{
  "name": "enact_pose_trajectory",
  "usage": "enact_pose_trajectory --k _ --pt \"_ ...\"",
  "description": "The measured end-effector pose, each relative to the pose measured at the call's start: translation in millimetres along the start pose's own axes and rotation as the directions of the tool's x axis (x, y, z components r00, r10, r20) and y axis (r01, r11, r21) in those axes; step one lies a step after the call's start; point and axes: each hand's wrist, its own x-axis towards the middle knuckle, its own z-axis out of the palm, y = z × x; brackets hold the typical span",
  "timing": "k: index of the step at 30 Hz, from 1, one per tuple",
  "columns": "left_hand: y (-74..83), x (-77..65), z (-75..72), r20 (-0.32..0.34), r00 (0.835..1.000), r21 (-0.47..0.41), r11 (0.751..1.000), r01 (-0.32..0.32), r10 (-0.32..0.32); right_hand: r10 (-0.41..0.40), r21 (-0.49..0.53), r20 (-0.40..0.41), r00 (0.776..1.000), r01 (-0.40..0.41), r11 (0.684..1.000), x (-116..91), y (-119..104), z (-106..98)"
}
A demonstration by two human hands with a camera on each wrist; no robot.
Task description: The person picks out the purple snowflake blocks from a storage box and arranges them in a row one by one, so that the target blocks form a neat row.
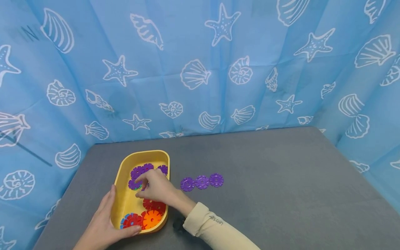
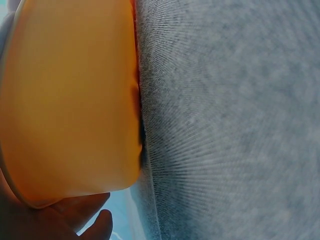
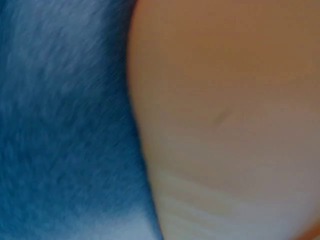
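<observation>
Blue seashell-print curtain [image 1: 215, 66], gray tabletop [image 1: 268, 187]

Blue curtain [image 1: 193, 48], patterned with white shells and starfish, grey table [image 1: 275, 187]

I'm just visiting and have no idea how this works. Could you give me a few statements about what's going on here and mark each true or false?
1. The bare left hand holds the yellow, round-cornered, plastic-looking tray. True.

2. The bare right hand rests flat on the grey, cloth-like tabletop. False: it is over the inside of the tray.

3. Three flat, round, purple notched discs lie in a row on the tabletop, right of the tray in the head view. True.

4. The round, orange notched disc lies outside the tray. False: it is inside, at the near end.

5. The blue fabric backdrop shows white shells and starfish. True.
</observation>
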Motion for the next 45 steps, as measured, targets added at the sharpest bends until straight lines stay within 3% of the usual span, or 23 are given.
enact_pose_trajectory --k 6,19,28,35,45 --pt "1.3 -0.8 -0.4 -0.013 1.000 0.000 1.000 -0.001 0.001 0.103 -0.197 -0.031 0.994 -0.107 0.974 2.2 -3.0 4.7" --pt "1.1 -2.8 0.0 -0.034 0.999 0.008 0.999 -0.032 0.032 0.211 -0.319 -0.066 0.975 -0.221 0.922 4.7 -4.8 12.6" --pt "2.4 -3.3 -0.7 -0.030 0.999 -0.002 1.000 -0.025 0.025 0.233 -0.437 -0.060 0.971 -0.235 0.868 6.0 -6.6 18.3" --pt "3.2 -1.3 -1.8 0.000 1.000 -0.007 1.000 -0.007 0.007 0.238 -0.501 -0.001 0.971 -0.207 0.840 7.4 -6.3 20.5" --pt "1.8 -1.1 -1.3 -0.002 1.000 -0.005 1.000 -0.020 0.020 0.200 -0.518 0.042 0.979 -0.150 0.842 7.1 -4.9 21.0"
